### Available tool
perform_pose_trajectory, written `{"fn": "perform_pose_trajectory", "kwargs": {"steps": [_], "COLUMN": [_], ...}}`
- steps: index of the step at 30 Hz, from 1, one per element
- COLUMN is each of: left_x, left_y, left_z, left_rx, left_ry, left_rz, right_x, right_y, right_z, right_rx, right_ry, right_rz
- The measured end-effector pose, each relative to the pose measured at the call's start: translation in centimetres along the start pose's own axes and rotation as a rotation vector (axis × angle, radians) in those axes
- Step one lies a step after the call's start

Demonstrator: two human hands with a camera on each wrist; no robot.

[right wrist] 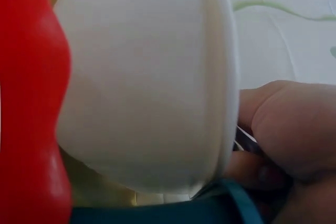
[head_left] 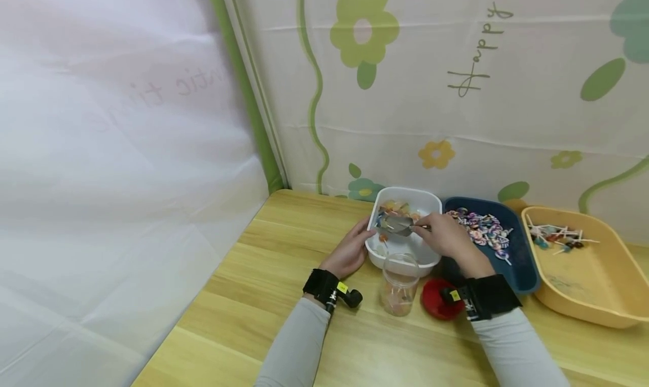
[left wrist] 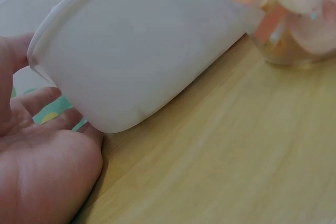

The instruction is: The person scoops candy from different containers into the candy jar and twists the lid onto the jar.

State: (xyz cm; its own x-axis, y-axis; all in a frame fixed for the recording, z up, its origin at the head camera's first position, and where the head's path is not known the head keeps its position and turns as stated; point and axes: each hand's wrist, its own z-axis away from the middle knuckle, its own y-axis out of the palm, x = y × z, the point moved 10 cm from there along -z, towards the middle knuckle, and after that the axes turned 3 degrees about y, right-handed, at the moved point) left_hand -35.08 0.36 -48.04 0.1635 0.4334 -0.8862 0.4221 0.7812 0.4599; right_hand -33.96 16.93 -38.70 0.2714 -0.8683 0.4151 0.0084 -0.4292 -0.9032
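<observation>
My left hand (head_left: 350, 252) grips the left side of a white plastic basin (left wrist: 131, 56), its thumb at the rim and the other fingers along the outer wall. My right hand (head_left: 448, 240) holds a metal scoop (head_left: 397, 225) by its handle over that basin. Orange and yellow candies (head_left: 398, 208) lie at the basin's far side, and some bluish ones show by the scoop's blade. In front of the basin stands an uncapped clear plastic jar (head_left: 398, 303) with some candies at its bottom. A red lid (head_left: 432, 302) lies right of the jar, below my right wrist.
A dark blue basin (head_left: 524, 263) with swirled lollipops (head_left: 484, 229) stands right of the white one. Further right is a yellow basin (head_left: 593, 280) holding a few lollipops (head_left: 558, 238). Printed curtains (head_left: 385, 111) hang behind and left of the wooden table (head_left: 263, 263).
</observation>
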Motion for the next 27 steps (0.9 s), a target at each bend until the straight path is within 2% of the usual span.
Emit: {"fn": "perform_pose_trajectory", "kwargs": {"steps": [3, 7, 11, 16, 19, 22, 27], "left_x": [-0.1, -0.1, 0.0, 0.1, 0.2, 0.2, 0.0], "left_y": [-0.1, -0.2, -0.1, -0.4, -0.5, -0.5, -0.3], "left_z": [-0.1, -0.3, -0.4, -0.2, -0.1, 0.0, -0.1], "left_rx": [-0.012, -0.011, 0.002, -0.031, -0.035, -0.029, -0.018], "left_ry": [0.009, 0.014, 0.017, 0.000, -0.008, -0.008, 0.001], "left_rz": [0.003, 0.009, 0.019, 0.012, -0.002, -0.007, -0.006], "right_x": [0.0, 0.4, 0.4, 0.3, 0.1, -0.4, -1.6], "right_y": [-0.3, -0.7, -0.7, -0.5, -0.5, -0.6, -1.0], "right_z": [0.0, 0.4, 1.1, 1.8, 2.1, 2.1, 2.0], "right_rx": [0.010, 0.032, 0.093, 0.182, 0.193, 0.196, 0.193], "right_ry": [-0.045, -0.155, -0.241, -0.315, -0.361, -0.375, -0.326], "right_rz": [-0.051, -0.135, -0.225, -0.371, -0.422, -0.465, -0.509]}}
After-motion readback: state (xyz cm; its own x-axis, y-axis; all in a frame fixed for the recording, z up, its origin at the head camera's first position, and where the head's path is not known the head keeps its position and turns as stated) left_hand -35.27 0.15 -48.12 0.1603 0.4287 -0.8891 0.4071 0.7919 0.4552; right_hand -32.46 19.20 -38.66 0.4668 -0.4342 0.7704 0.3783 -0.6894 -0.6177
